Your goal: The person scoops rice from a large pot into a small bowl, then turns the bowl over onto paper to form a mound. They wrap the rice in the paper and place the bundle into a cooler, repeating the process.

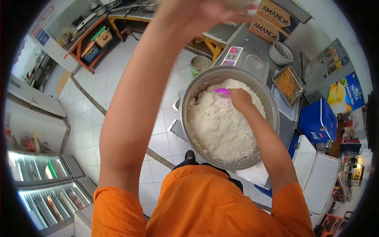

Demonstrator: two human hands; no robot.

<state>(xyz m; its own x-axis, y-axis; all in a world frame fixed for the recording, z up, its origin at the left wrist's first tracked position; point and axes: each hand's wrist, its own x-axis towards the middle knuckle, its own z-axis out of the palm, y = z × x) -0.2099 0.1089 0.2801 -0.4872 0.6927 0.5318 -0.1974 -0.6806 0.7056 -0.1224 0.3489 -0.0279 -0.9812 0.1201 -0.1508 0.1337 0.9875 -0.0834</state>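
Note:
A large round metal pot (271, 118) stands in front of me, filled with a white, grainy mass like cooked rice (223, 126). Over the far part of the rice, my right hand (241, 99) is closed around a purple plastic scoop (222, 91). Its rounded purple end sticks out to the left of my fingers; the rest is largely covered by the hand and rice. My left hand (211, 14) is raised high, close to the camera, at the top edge of the view. Motion blurs it and the frame cuts part of it off.
A weighing scale with a red-and-white panel (233, 56) sits behind the pot. To the right are a metal tray of orange-brown food (289, 85), a metal bowl (280, 53) and a blue cooler box (318, 119). A green bucket (196, 72) is on the floor.

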